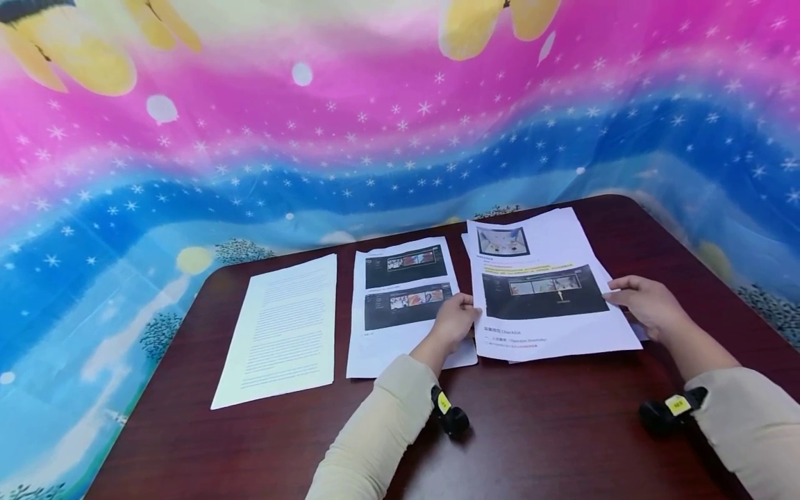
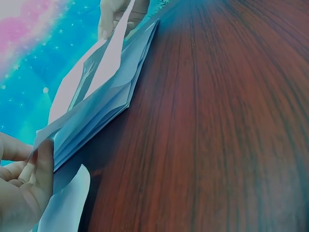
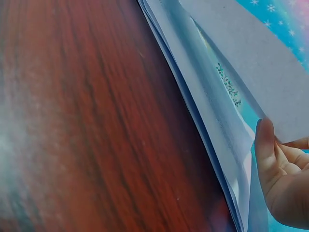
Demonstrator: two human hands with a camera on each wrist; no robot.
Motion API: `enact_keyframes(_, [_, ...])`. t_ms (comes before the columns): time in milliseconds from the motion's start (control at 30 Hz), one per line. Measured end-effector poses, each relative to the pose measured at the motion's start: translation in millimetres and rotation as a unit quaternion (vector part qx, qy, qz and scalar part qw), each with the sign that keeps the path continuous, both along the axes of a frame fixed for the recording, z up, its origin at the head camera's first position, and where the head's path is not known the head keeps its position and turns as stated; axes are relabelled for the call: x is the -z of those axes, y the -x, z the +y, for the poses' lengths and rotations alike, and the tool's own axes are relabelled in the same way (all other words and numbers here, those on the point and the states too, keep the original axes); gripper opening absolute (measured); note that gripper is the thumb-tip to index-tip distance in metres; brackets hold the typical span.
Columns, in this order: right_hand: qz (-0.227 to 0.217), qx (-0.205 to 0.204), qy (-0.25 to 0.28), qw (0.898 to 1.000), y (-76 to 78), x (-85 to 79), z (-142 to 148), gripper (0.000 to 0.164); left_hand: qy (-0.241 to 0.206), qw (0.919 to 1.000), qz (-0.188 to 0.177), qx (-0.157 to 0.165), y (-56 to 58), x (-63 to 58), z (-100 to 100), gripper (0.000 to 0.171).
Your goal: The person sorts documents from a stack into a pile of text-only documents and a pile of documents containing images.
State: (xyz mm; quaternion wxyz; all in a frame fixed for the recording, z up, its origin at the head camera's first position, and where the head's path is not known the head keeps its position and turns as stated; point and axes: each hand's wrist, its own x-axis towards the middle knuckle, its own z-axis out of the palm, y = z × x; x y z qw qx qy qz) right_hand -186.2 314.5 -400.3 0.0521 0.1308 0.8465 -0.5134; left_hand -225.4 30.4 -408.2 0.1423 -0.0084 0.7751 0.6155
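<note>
In the head view, three sets of paper lie across the dark wood counter (image 1: 537,423): a text-filled sheet (image 1: 289,330) at the far left, a screenshot printout (image 1: 400,319) in the middle, and a checklist printout (image 1: 550,278) on the right. The left hand (image 1: 455,323) pinches the checklist printout's left edge, the right hand (image 1: 646,305) its right edge. To judge by how they lie, the two left-hand sets are already laid out flat, while this one — lifted, its pages uneven — is not yet settled or squared up. Most of its lower pages are covered, and the small print is too faint to read.

In the left wrist view, the left hand's thumb and fingers close on the near end; loose lower pages (image 2: 113,99) fan out beneath. The right hand is cut off at the top.

In the right wrist view, the right hand pinches the raised top sheet (image 3: 260,63), with a gap under it — how many pages it holds, I cannot tell.
</note>
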Motion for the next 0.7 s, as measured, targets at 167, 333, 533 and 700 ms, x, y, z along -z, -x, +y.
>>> enact_keyframes(167, [0.002,0.005,0.017,1.0,-2.2,1.6,-2.0,0.052,0.015,0.9998,0.015,0.003,0.4,-0.7,-5.0,0.012])
enact_keyframes(333, [0.01,0.004,0.034,0.999,-4.7,0.1,-6.0,0.051,0.017,0.9998,0.014,0.002,-1.5,-3.8,-9.2,0.015])
enact_keyframes(533, [0.026,0.004,0.047,0.999,-6.2,-1.9,-10.6,0.049,0.008,0.9998,0.015,0.005,-2.9,-3.6,-15.9,0.015])
enact_keyframes(700, [0.037,-0.002,0.061,0.997,-8.1,-4.7,-15.3,0.046,-0.01,0.9998,0.015,0.004,-5.1,-5.2,-22.4,0.017])
